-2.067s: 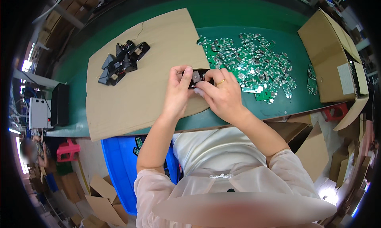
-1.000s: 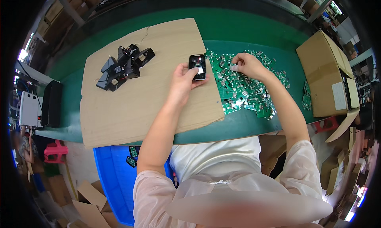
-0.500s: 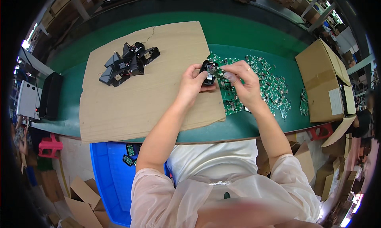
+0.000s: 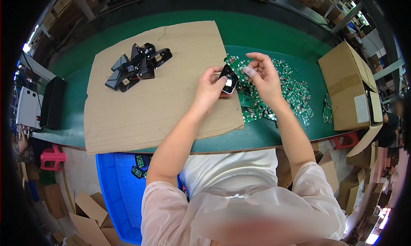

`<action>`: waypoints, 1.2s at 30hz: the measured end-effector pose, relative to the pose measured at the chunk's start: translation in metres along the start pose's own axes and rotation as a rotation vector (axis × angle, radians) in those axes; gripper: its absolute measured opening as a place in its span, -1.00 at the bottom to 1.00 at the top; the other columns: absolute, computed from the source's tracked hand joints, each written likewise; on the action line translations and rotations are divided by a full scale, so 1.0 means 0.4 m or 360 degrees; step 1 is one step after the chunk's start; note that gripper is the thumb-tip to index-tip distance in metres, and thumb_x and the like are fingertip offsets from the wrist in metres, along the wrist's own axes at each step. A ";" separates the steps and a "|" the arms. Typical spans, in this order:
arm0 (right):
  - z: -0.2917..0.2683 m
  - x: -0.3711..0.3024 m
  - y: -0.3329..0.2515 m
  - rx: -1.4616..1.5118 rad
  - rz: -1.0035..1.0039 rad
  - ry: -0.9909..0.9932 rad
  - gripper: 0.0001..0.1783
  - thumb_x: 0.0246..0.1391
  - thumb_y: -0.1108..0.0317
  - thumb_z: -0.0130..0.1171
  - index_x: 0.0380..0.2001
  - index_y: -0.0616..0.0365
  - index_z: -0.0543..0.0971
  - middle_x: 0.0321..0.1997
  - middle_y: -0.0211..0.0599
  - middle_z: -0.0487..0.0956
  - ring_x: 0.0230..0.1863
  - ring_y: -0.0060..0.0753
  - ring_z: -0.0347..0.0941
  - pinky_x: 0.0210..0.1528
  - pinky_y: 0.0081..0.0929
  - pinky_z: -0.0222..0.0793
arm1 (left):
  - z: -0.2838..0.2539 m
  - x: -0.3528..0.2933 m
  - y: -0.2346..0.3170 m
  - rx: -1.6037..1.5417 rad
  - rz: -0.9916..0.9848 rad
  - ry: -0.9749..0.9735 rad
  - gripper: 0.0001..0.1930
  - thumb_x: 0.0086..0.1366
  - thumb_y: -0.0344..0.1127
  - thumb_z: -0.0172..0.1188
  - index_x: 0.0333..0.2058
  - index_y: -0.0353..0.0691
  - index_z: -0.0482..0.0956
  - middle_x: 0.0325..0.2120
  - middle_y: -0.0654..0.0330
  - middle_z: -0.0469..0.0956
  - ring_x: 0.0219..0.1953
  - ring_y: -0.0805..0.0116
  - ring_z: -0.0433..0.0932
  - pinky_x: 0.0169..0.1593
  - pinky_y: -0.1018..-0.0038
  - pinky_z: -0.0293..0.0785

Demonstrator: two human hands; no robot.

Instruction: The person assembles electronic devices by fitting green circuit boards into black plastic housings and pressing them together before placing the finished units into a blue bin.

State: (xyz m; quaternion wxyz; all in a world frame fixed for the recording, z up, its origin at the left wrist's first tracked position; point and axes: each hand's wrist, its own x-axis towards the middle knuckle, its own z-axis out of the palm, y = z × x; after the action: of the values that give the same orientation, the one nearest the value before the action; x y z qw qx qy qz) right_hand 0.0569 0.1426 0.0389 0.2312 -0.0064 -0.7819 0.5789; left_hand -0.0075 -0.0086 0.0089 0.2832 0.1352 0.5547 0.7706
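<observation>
Left hand [image 4: 210,88] has a small black plastic shell with rounded corners [image 4: 229,77] gripped, thumb over its open face beside a white rectangular patch. Shell sits tilted above the right edge of the flat brown cardboard sheet [image 4: 158,113]. Right hand [image 4: 267,81] is off the shell, over the loose spread of small green circuit boards [image 4: 295,92] on the green worktop [image 4: 252,137]. Its fingers are half curled, thumb and index tip apart; can't tell if anything small is in there.

Progress: looks mid-batch. No green board visible in the held shell, so board and shell look separated on this one, my read. A heap of black angular housings [image 4: 139,68] lies on the cardboard, untouched by either hand. More black-edged green boards [image 4: 139,161] sit in the blue plastic bin [image 4: 102,190] below the worktop edge. Can't count what's left.

Vs half a second ago: right hand was at the shell with a green board between its fingers; now it's clear of the shell and that board no longer shows there. Shell is angled differently in the left grip. Housing heap hasn't changed.
</observation>
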 end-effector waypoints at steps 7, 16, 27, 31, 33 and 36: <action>-0.012 0.005 -0.002 0.0046 0.0051 0.0006 -0.67 0.01 0.55 0.09 -0.10 0.19 0.36 -0.46 -0.50 0.36 -0.47 -0.74 0.25 -0.43 -0.76 0.23 | 0.003 -0.007 0.010 0.0057 -0.0018 0.0021 -0.71 0.23 -0.47 -0.04 -0.07 -0.36 0.26 -0.35 0.04 0.52 -0.40 0.30 0.57 -0.38 0.48 0.58; -0.001 -0.029 0.000 -0.0036 0.0166 -0.0099 -0.69 0.00 0.51 0.11 -0.13 0.18 0.39 -0.46 -0.51 0.36 -0.51 -0.75 0.21 -0.46 -0.73 0.21 | 0.026 -0.023 0.014 -0.0031 0.0052 -0.0053 -0.64 0.25 -0.26 0.07 -0.05 -0.35 0.38 -0.36 0.21 0.51 -0.42 0.47 0.53 -0.35 0.56 0.55; 0.016 -0.048 -0.003 -0.0465 -0.0424 0.0045 -0.90 -0.12 0.44 0.20 -0.47 0.19 0.53 -0.48 -0.31 0.43 -0.40 -0.39 0.37 -0.43 -0.52 0.29 | 0.027 -0.026 0.015 0.0172 0.0068 0.0072 -0.75 0.17 -0.35 0.11 -0.15 -0.21 0.48 -0.35 0.24 0.43 -0.58 0.59 0.42 -0.59 0.67 0.34; 0.005 -0.041 -0.023 -0.0628 -0.0379 -0.0016 -0.91 -0.13 0.45 0.20 -0.52 0.19 0.49 -0.50 -0.32 0.43 -0.39 -0.35 0.36 -0.39 -0.48 0.28 | 0.007 -0.005 0.012 0.0827 0.1256 0.0183 -0.81 0.08 -0.49 0.10 -0.30 -0.14 0.55 -0.21 0.17 0.35 -0.51 0.51 0.43 -0.46 0.62 0.37; -0.004 -0.030 -0.042 -0.0697 -0.0372 -0.0152 -0.90 -0.15 0.45 0.20 -0.54 0.19 0.47 -0.52 -0.32 0.41 -0.40 -0.29 0.35 -0.36 -0.42 0.28 | 0.019 -0.023 0.014 0.0800 0.1229 0.0192 -0.83 0.04 -0.52 0.13 -0.37 -0.15 0.57 -0.22 0.16 0.37 -0.48 0.46 0.43 -0.38 0.59 0.36; -0.021 -0.018 -0.054 -0.0795 -0.0495 -0.0209 -0.88 -0.16 0.43 0.21 -0.55 0.19 0.46 -0.52 -0.31 0.40 -0.41 -0.25 0.34 -0.37 -0.38 0.27 | 0.026 -0.031 0.021 0.0832 0.1238 0.0097 -0.84 0.04 -0.53 0.16 -0.37 -0.15 0.57 -0.20 0.19 0.37 -0.49 0.46 0.42 -0.41 0.59 0.36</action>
State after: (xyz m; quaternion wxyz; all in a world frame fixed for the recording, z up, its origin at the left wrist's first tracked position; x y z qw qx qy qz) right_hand 0.0721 0.1409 0.0577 0.2574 0.0942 -0.9049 0.3255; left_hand 0.0054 -0.0096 0.0215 -0.0866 0.3771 0.6464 0.6576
